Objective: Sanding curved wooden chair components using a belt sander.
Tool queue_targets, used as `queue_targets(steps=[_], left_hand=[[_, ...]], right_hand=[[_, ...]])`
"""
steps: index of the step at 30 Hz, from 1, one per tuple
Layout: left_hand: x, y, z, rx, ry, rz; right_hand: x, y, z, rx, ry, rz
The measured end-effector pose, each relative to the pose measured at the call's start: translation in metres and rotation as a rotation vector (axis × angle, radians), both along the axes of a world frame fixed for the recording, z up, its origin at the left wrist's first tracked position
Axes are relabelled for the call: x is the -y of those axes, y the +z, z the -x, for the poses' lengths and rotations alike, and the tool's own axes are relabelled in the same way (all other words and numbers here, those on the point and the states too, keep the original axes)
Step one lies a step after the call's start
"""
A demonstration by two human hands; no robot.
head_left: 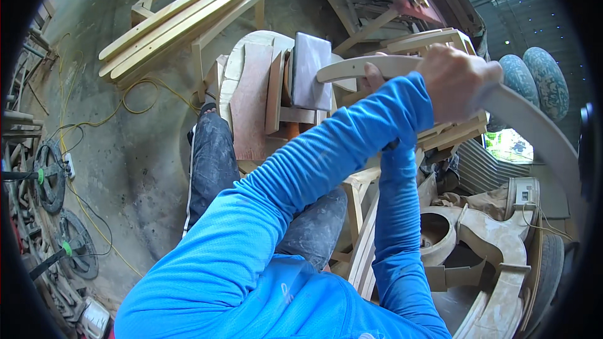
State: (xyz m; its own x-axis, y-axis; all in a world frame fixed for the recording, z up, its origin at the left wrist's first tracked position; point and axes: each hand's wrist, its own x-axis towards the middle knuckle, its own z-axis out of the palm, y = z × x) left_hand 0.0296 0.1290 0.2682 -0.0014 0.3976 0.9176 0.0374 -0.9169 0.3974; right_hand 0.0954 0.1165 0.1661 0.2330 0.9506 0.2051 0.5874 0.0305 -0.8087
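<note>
A long curved wooden piece [534, 116] stretches from the middle of the view to the right rim, with a rounded end at its left. My left hand [455, 81] is closed around it, the left arm reaching across my body. Lower down, the right arm passes under the left forearm. Of my right hand [374, 78] only a finger or thumb shows, pressed against the piece near its rounded end; the left sleeve hides the rest. That end overlaps the edge of an upright pale grey rectangular pad [312, 70]; contact I cannot tell. Wooden boards [251, 97] stand beside the pad.
Long curved wooden slats [188, 22] lie on a wooden frame at the upper left. A yellow cord [119, 110] loops over the concrete floor. Wheel-like black discs [50, 176] stand at the left. Pale machine castings [496, 232] stand at the lower right, near a tyre [549, 276].
</note>
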Motion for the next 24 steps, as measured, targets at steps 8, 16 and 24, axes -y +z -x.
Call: queue_targets(steps=[8, 16, 24], left_hand=[[-0.002, -0.012, 0.0, 0.071, 0.099, -0.011], [0.055, -0.052, -0.056, -0.105, -0.137, -0.011], [0.124, -0.013, -0.068, -0.17, -0.059, -0.279]], right_hand=[[0.141, 0.022, -0.024, 0.64, 0.481, 0.055], [0.419, 0.272, -0.051, 1.59, -0.087, -0.81], [0.451, 0.3, -0.071, 1.725, -0.407, 0.11]])
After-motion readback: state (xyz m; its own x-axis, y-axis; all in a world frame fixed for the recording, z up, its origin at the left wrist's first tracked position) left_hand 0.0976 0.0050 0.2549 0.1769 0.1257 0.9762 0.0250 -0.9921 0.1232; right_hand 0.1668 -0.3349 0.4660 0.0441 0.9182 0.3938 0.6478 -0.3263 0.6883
